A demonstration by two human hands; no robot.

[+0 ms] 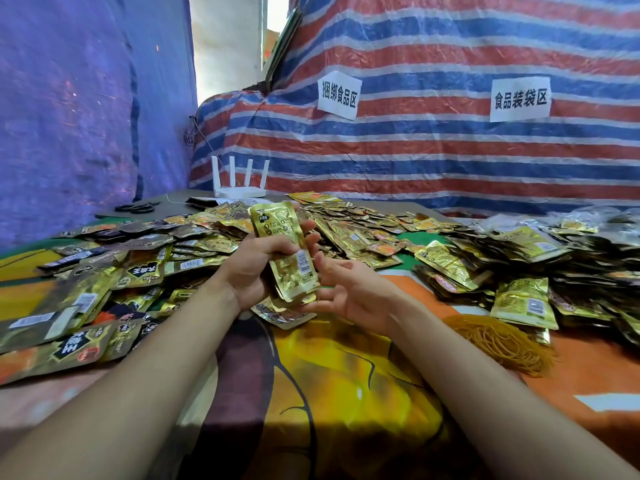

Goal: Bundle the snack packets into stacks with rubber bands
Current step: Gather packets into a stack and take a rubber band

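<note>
My left hand (256, 261) grips a stack of gold snack packets (284, 251), held upright and a little tilted above the table. My right hand (349, 292) is next to the stack's lower end, palm up and fingers loosely spread, its fingertips touching the bottom packets. A pile of tan rubber bands (502, 344) lies on the cloth to the right of my right forearm. Loose gold and brown snack packets (349, 230) cover the table behind and on both sides of my hands.
A table with a colourful printed cloth (346, 382) spreads in front of me. A white router (239, 183) and black scissors (136, 207) sit at the far left. Striped tarpaulin with two paper signs (519, 98) closes off the back; a blue tarp hangs at the left.
</note>
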